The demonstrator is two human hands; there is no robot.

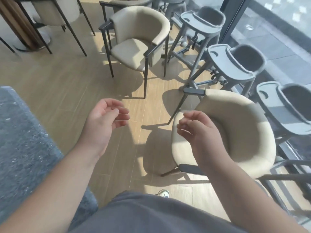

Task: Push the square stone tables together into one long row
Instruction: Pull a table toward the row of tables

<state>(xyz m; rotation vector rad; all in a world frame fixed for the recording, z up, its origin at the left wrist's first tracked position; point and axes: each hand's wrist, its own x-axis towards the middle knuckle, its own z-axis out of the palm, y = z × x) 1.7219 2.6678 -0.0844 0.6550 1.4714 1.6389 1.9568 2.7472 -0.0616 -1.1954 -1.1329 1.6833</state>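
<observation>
A grey speckled stone table (pixel 25 140) fills the left edge of the head view, only one corner and part of its top showing. My left hand (pixel 104 121) hovers just right of that table over the wooden floor, fingers loosely curled and holding nothing. My right hand (pixel 200 132) is raised in front of a beige armchair (pixel 235 132), fingers apart and empty. Neither hand touches the table.
A second beige armchair (pixel 139 42) stands ahead on the wooden floor (pixel 67 78). Three grey high chairs (pixel 235 64) line the glass wall (pixel 277 31) on the right. More chair legs and a table base (pixel 42 37) are at the top left. My shoe (pixel 163 193) shows below.
</observation>
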